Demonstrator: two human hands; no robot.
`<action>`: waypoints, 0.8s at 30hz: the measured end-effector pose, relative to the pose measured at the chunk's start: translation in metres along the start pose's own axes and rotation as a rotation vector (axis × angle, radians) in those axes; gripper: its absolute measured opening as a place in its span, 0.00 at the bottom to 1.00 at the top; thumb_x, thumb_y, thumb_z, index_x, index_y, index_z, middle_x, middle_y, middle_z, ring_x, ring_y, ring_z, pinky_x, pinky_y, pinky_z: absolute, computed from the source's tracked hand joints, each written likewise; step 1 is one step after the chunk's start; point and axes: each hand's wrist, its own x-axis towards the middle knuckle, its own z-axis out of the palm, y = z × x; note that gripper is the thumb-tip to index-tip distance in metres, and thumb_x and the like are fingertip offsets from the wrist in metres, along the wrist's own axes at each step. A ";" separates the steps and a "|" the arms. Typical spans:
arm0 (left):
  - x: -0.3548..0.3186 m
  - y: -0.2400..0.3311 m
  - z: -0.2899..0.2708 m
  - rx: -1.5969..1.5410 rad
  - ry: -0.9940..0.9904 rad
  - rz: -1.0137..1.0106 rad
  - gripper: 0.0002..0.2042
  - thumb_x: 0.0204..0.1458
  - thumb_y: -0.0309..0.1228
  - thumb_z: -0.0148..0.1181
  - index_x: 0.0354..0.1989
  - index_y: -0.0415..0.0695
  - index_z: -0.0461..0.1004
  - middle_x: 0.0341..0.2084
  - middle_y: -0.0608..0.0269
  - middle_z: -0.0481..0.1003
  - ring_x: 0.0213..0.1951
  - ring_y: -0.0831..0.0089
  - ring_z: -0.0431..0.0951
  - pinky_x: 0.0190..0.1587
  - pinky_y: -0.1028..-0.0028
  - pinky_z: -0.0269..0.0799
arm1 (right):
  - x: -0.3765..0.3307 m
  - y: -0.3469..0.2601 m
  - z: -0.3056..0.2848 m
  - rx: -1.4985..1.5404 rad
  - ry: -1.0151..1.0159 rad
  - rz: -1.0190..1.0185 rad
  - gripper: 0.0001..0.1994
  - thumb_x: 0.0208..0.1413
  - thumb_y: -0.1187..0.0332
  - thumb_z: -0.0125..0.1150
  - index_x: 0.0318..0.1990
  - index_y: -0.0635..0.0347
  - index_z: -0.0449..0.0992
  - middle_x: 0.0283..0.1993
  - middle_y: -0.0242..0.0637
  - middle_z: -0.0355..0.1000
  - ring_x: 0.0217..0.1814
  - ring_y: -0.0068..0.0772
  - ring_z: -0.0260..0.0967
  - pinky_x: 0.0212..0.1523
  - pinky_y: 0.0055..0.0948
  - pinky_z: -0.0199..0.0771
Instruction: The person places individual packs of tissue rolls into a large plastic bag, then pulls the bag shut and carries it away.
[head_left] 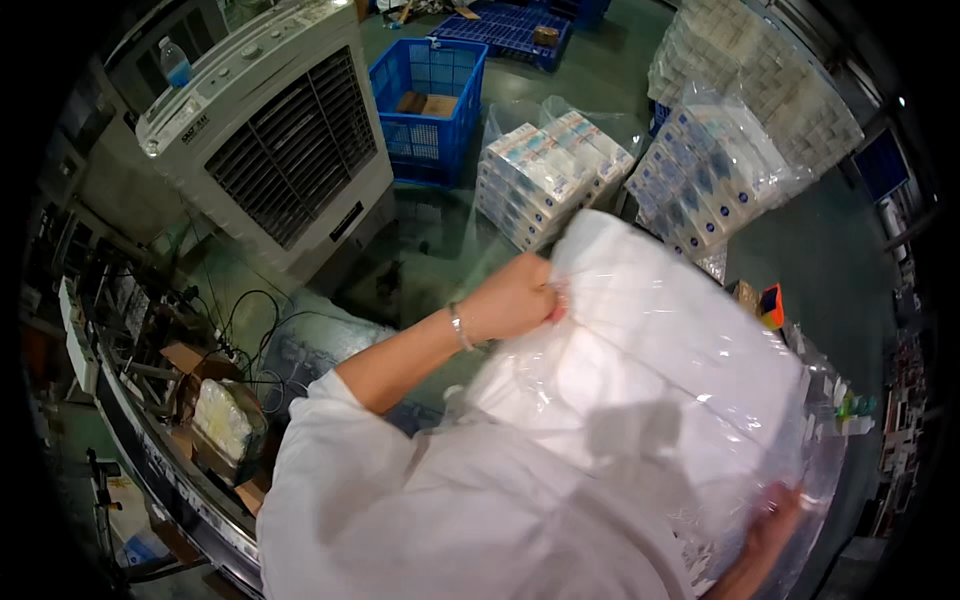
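Note:
In front of my body is a large white bundle (650,330) wrapped in clear plastic film, tilted, its contents in soft-looking white blocks. My left hand (515,298) is closed in a fist on the gathered film at the bundle's left side. At its lower right, my right hand (770,520) presses in against the loose clear film, fingers curled on it and partly blurred. Beyond the bundle, plastic-bagged stacks of printed white packs (540,180) stand on the floor, with another bagged stack (700,180) to their right.
At the left stands a big grey air cooler (290,140), a small bottle (174,62) on top. Behind are a blue crate (428,150) and a blue pallet (500,35). White packs (750,70) pile up far right. Cables (255,335) and an open carton (215,430) lie lower left.

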 end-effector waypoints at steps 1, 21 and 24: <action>-0.007 -0.023 -0.013 0.027 0.063 0.009 0.08 0.37 0.22 0.45 0.11 0.38 0.67 0.09 0.57 0.67 0.13 0.70 0.66 0.18 0.71 0.61 | 0.022 0.032 0.000 -0.264 -0.029 0.054 0.08 0.43 0.78 0.49 0.34 0.62 0.63 0.18 0.28 0.55 0.14 0.17 0.52 0.11 0.15 0.51; 0.141 -0.341 -0.243 0.035 0.388 -0.914 0.08 0.40 0.18 0.43 0.12 0.39 0.61 0.11 0.58 0.68 0.13 0.74 0.66 0.14 0.75 0.60 | 0.243 0.301 0.481 -0.399 -1.062 0.023 0.09 0.43 0.72 0.45 0.14 0.61 0.65 0.14 0.29 0.59 0.16 0.22 0.54 0.18 0.22 0.52; 0.209 -0.424 -0.277 0.051 0.343 -1.018 0.08 0.40 0.18 0.43 0.12 0.40 0.64 0.15 0.58 0.69 0.15 0.73 0.66 0.16 0.75 0.61 | 0.267 0.325 0.553 -0.109 -0.738 0.812 0.09 0.44 0.72 0.47 0.15 0.61 0.66 0.14 0.30 0.60 0.15 0.23 0.56 0.15 0.22 0.52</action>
